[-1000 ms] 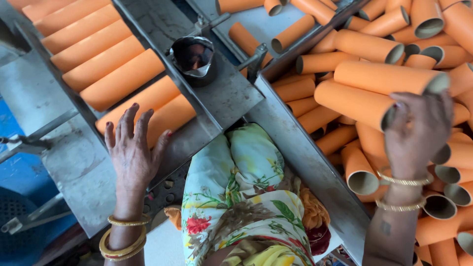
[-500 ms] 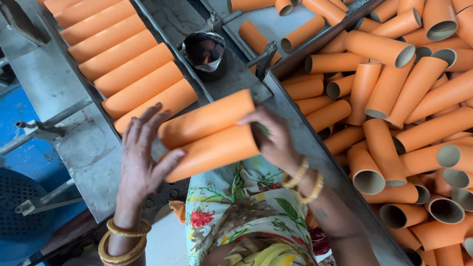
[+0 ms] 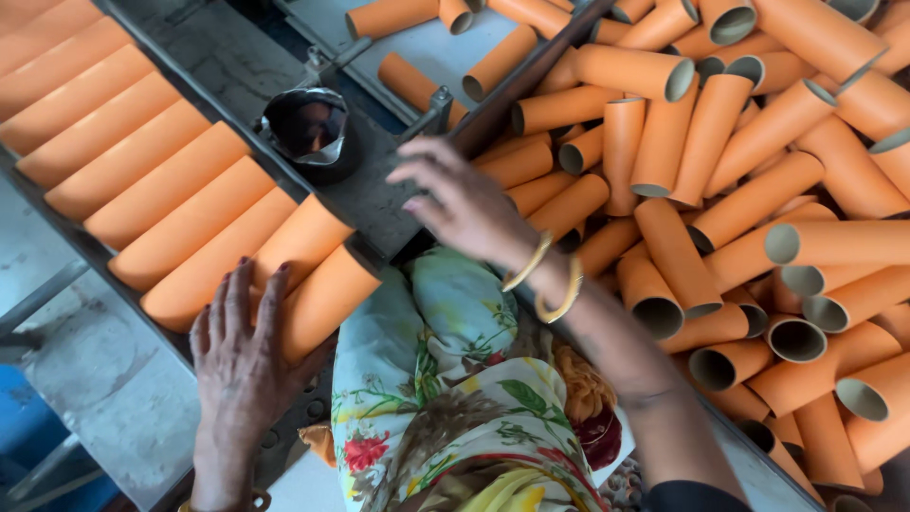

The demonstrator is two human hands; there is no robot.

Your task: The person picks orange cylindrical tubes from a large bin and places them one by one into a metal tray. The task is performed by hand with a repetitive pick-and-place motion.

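Orange cardboard tubes everywhere, and your left hand point(image 3: 242, 356) lies flat with fingers spread on the two nearest tubes point(image 3: 318, 275) at the end of the row point(image 3: 142, 180). Those two sit side by side in the grey metal channel point(image 3: 374, 194), tilted the same way as the rest, with their near ends at the tray's lower edge. Your palm presses on top of them rather than wrapping round; nothing is gripped.

Your right hand point(image 3: 464, 204) hangs over the dark divider rail point(image 3: 517, 90), fingers loosely apart and slightly curled, holding nothing. Gold bangles point(image 3: 550, 280) ring that wrist. It hovers just beside the heaped pile of loose tubes point(image 3: 749, 199) on your right, which lie at all angles, many with open ends facing up.

Between your hands, up on the grey plate, stands a small dark cup point(image 3: 308, 128) with a shiny lining, near the upper end of the closest tubes but apart from them. Floral cloth point(image 3: 436, 379) in green, yellow and red fills the bottom centre. More tubes point(image 3: 445, 66) lie scattered on the pale surface beyond the rail.
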